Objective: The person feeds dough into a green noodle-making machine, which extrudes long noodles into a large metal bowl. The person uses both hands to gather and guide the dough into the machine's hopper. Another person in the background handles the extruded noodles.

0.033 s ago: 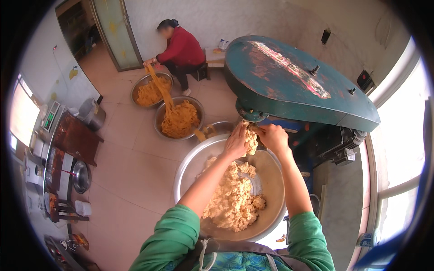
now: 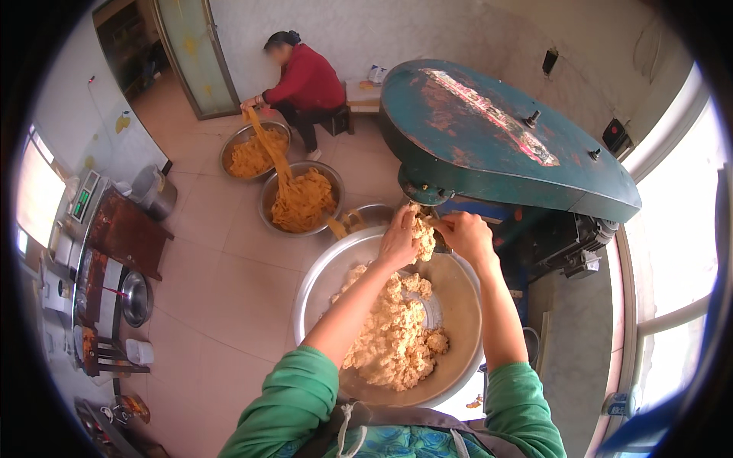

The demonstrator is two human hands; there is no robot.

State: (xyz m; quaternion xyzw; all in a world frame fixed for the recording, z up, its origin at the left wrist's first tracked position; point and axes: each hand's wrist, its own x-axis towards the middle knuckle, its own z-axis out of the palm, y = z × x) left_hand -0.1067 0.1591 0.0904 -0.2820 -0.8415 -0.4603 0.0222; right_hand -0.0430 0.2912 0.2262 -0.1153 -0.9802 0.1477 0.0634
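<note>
A large steel mixing bowl (image 2: 307, 294) stands in front of me beneath the head of a green mixer (image 2: 496, 137). Crumbly pale yellow dough (image 2: 393, 336) lies in the bowl, mostly on my near side. A lump of the same dough (image 2: 422, 240) clings below the mixer's shaft. My left hand (image 2: 398, 243) is pressed round the left side of that lump. On its right, my right hand (image 2: 467, 235) is closed with its fingertips at the lump's upper edge. What those fingertips pinch is too small to tell.
At the back a person (image 2: 309, 84) in red sits low, drawing an orange-yellow sheet (image 2: 267, 145) between two steel basins. A third basin (image 2: 374, 214) stands behind the bowl. Wooden furniture (image 2: 126, 229) lines the left wall. A motor (image 2: 580, 237) hangs under the mixer's right side.
My right hand has shifted very slightly right, its wrist bent a little more. My left hand stays against the dough lump.
</note>
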